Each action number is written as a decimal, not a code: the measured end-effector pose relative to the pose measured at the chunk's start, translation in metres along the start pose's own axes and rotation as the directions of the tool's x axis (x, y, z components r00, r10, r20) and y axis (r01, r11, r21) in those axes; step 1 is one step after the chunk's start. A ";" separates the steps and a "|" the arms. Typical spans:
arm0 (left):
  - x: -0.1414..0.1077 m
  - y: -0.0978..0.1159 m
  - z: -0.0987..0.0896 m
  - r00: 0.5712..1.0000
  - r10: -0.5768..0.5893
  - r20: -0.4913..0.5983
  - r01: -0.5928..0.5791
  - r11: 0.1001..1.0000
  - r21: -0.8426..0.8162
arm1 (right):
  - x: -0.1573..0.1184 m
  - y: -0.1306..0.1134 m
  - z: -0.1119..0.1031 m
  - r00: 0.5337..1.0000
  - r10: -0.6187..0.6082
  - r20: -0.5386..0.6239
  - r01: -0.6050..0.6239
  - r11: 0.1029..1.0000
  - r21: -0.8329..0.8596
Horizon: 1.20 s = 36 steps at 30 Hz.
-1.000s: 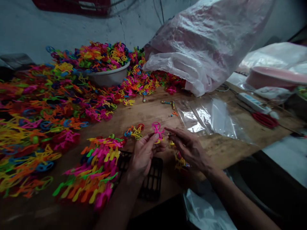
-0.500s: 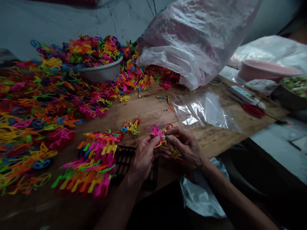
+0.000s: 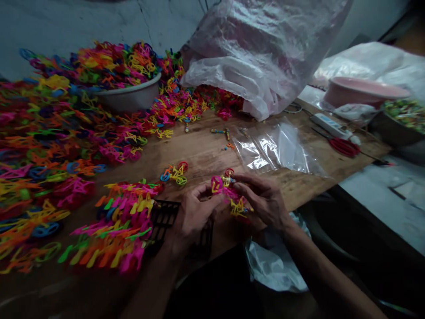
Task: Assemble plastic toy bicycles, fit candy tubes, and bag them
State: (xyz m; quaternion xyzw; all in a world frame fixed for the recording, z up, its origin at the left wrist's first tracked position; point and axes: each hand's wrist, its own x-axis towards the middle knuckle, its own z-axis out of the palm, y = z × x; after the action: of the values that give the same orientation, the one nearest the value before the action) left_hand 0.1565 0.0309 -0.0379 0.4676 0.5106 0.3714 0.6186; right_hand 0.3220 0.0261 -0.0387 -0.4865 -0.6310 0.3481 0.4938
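A pink plastic piece with yellow parts (image 3: 219, 186) is between my two hands above the wooden table. My left hand (image 3: 198, 208) pinches its near left side, thumb on top. On its right side my right hand (image 3: 262, 197) has its fingers closed around something small that I cannot make out. Just below the fingertips lies a yellow toy piece (image 3: 239, 207). A small multicoloured wheeled toy (image 3: 175, 173) rests to the left, beyond my left hand. Partly under my left hand is a black slotted tray (image 3: 164, 219).
Bright plastic pieces (image 3: 116, 226) lie in rows at the left, before a large heap. Behind stand a heaped white basin (image 3: 133, 98) and a big plastic bag (image 3: 262, 57). Clear bags (image 3: 275, 148), red-handled scissors (image 3: 343, 146), a power strip (image 3: 332, 126) and a pink basin (image 3: 361, 93) are at the right.
The pink piece has turned and tilted between my hands. My left thumb has shifted lower on it. The whole view has moved slightly, so things on the table appear further left.
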 end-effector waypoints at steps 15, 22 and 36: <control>-0.007 0.004 -0.002 0.996 0.014 0.086 0.029 0.879 -0.477 | -0.010 0.006 0.014 0.995 0.066 -0.069 -0.066 0.998 0.015; -0.005 0.002 0.002 0.988 -0.013 0.152 0.078 0.900 -0.430 | -0.015 0.007 0.017 0.998 0.053 0.032 -0.054 0.997 0.058; -0.007 -0.002 0.008 0.990 -0.027 0.138 0.074 0.935 -0.346 | -0.023 0.010 0.021 0.963 -0.251 -0.098 0.225 0.950 -0.217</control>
State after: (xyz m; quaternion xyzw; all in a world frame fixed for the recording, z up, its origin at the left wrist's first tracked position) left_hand 0.1628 0.0218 -0.0371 0.3601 0.4066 0.4088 0.7334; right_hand 0.3053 0.0084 -0.0605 -0.4754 -0.6855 0.1887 0.5182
